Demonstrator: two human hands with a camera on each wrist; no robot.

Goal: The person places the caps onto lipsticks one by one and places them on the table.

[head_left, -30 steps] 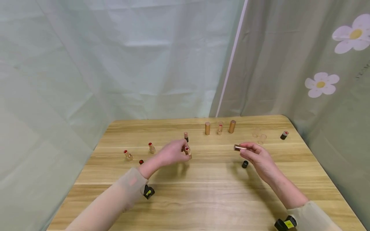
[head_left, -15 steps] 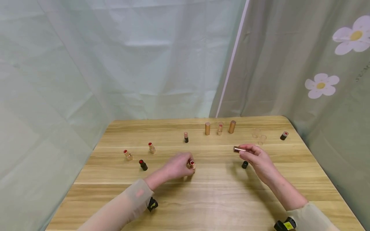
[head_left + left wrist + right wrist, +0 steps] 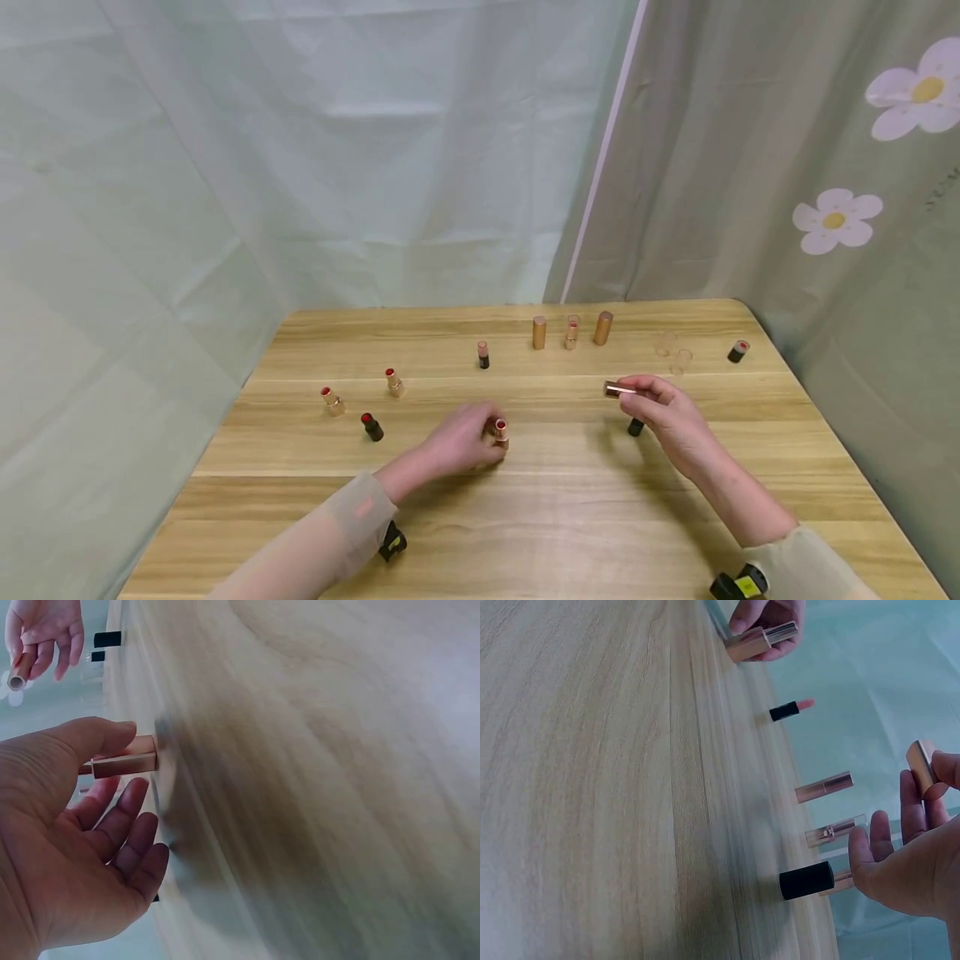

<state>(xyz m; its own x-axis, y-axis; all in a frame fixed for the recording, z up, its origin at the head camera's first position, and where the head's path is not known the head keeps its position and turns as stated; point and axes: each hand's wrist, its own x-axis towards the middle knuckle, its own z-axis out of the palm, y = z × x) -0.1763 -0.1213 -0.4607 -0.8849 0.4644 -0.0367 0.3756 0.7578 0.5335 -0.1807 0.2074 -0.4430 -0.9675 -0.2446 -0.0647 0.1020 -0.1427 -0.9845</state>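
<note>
My left hand (image 3: 463, 440) grips an uncapped gold lipstick (image 3: 502, 434) with a red tip, upright near the table's middle. In the left wrist view the thumb lies along the gold lipstick (image 3: 126, 759), its base right at the wood. Over the right part of the table, my right hand (image 3: 671, 417) pinches a rose-gold lipstick cap (image 3: 618, 389) between thumb and fingers, held sideways. The cap's hollow end faces the left wrist view. Below the right hand stands a small black cap (image 3: 636, 428), partly hidden by the fingers in the head view.
Two gold lipsticks (image 3: 332, 402) and a black lipstick (image 3: 372, 427) stand at left. A pink-tipped lipstick (image 3: 483, 355) is behind the left hand. Gold tubes (image 3: 539, 332) flank a clear-capped lipstick (image 3: 572, 333) at the back. Clear caps (image 3: 681, 362) and a black-based lipstick (image 3: 738, 352) are at right.
My left hand has brought the gold lipstick nearer and slightly right, down to the table, uncovering the black lipstick at left. The right hand has barely moved.
</note>
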